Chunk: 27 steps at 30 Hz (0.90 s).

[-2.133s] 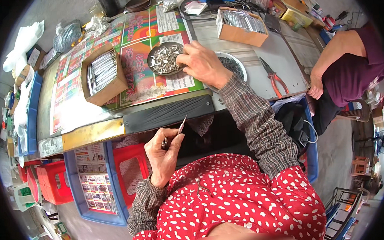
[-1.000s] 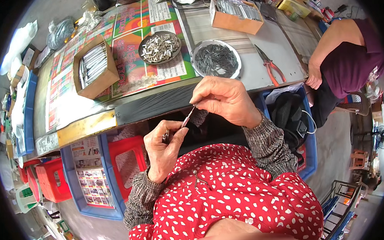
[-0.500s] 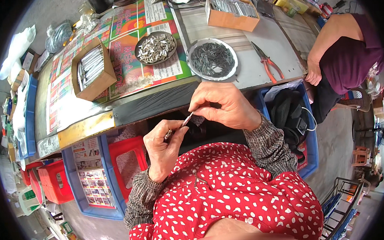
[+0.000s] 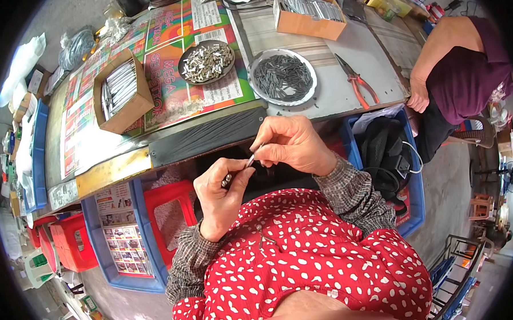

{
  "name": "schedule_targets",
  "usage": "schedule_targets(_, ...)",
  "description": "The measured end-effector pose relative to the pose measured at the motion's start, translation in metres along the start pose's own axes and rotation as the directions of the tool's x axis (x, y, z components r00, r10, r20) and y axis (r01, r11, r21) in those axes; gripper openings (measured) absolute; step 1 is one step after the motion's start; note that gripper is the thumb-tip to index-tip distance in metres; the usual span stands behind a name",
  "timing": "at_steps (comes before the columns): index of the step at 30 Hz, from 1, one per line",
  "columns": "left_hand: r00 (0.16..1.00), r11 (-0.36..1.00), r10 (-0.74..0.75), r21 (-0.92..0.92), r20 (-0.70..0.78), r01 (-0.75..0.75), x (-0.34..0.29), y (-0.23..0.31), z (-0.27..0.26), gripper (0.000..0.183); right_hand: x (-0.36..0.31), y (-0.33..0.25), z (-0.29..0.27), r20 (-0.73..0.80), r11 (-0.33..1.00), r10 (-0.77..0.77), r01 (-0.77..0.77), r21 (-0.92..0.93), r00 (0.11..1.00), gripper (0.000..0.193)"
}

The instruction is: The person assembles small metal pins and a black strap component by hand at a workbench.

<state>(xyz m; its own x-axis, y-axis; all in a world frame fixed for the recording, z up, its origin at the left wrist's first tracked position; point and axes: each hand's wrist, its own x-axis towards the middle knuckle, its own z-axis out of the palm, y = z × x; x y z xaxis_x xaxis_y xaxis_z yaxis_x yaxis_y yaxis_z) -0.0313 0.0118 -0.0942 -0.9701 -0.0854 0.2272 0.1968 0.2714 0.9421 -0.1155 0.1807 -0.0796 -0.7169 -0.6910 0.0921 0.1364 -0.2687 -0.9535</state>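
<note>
Metal pin (image 4: 246, 162) above cluttered worktable (image 4: 345, 93)

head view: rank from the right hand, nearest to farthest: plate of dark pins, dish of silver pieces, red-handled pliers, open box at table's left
From the right hand:
1. plate of dark pins, straight ahead on the table.
2. dish of silver pieces and red-handled pliers: too close to call, ahead-left and ahead-right.
3. open box, far left.

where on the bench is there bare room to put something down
Bare grey tabletop between the cardboard box, the pliers and the dark-pin dish. Crowded on the coloured mat between the silver-parts dish and open box.
</note>
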Motion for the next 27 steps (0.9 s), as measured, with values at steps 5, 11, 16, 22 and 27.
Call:
schedule_targets(5, 0.969, 0.959, 0.219, 0.205, -0.111, -0.194, 0.003, 0.005, 0.008, 0.013, 0.001, 0.009, 0.012, -0.155, 0.994, -0.082, 0.070, -0.082, 0.984, 0.010)
schedule_targets(11, 0.999, 1.000, -0.021, -0.012, -0.043, 0.021, 0.000, -0.002, 0.003, 0.012, 0.002, -0.003, 0.014, -0.155, 1.000, -0.018, 0.013, -0.027, 0.988, 0.012)
schedule_targets(16, 0.996, 0.997, 0.064, 0.055, -0.057, -0.061, 0.003, 0.000, 0.008, 0.013, 0.002, 0.005, 0.006, -0.089, 0.997, -0.034, 0.028, -0.067, 0.995, 0.013)
schedule_targets(22, 0.990, 0.986, 0.110, 0.138, -0.083, -0.098, 0.002, -0.002, 0.006, 0.012, 0.003, 0.010, 0.012, -0.161, 0.992, -0.104, 0.091, -0.086, 0.981, 0.012)
schedule_targets(27, 0.972, 0.951, -0.220, -0.207, 0.077, 0.232, 0.003, -0.001, -0.002, 0.008, 0.001, 0.000, 0.005, -0.045, 0.999, -0.021, 0.019, -0.050, 0.999, 0.012)
